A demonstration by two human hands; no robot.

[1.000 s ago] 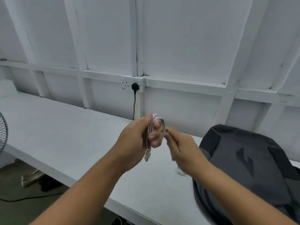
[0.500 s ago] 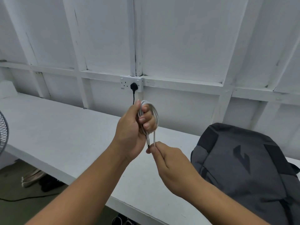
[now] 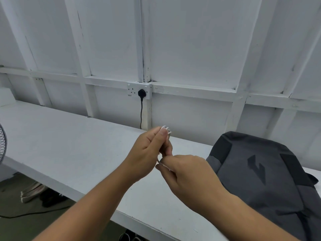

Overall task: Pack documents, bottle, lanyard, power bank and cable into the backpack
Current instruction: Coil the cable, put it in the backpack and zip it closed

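My left hand (image 3: 149,153) grips a small coil of white cable (image 3: 166,129) above the white bench; only the top loops show over my thumb. My right hand (image 3: 187,173) sits just below and to the right, pinching the cable's loose end, which shows as a thin white strand (image 3: 160,163) by its fingers. The dark grey backpack (image 3: 271,180) lies flat on the bench to the right of both hands, and I see no open zip on the side facing me. Documents, bottle, lanyard and power bank are not in view.
The white bench (image 3: 69,145) runs along a white panelled wall. A wall socket (image 3: 139,90) holds a black plug with its cord hanging down. A fan grille (image 3: 2,141) shows at the left edge. Shoes (image 3: 33,192) and a black cord lie on the floor.
My left hand has dropped lower with the coil, now tighter in its grip. My right hand has moved up close under it, still holding the cable's end.
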